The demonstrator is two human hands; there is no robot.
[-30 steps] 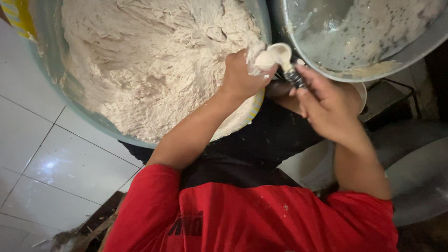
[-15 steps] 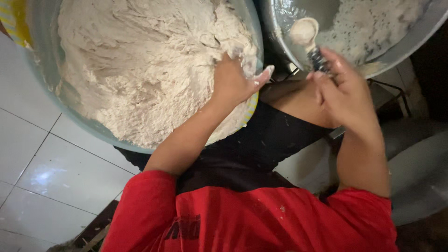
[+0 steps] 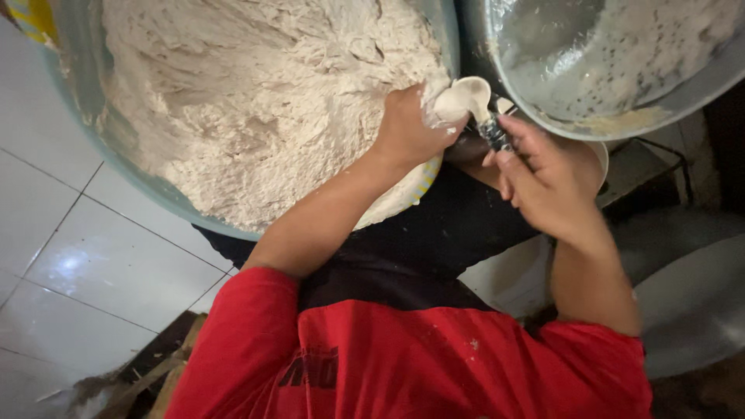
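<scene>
The person is moving flour by the spoonful, and this looks like the loading step: a white spoon (image 3: 463, 99) sits heaped at the near rim of the big bowl of flour (image 3: 256, 116), just beside the metal bowl (image 3: 613, 70) on the right, which already carries a thin dusting. The left hand (image 3: 407, 128) is curled half closed at the bowl's edge, its fingertips touching the spoon's bowl and the flour on it (packing or levelling it, I judge). The right hand (image 3: 543, 174) grips the spoon's dark handle, fingers closed round it. The next move, I'd say, calls for a level carry over the metal rim, with the left hand freed first so nothing spills.
</scene>
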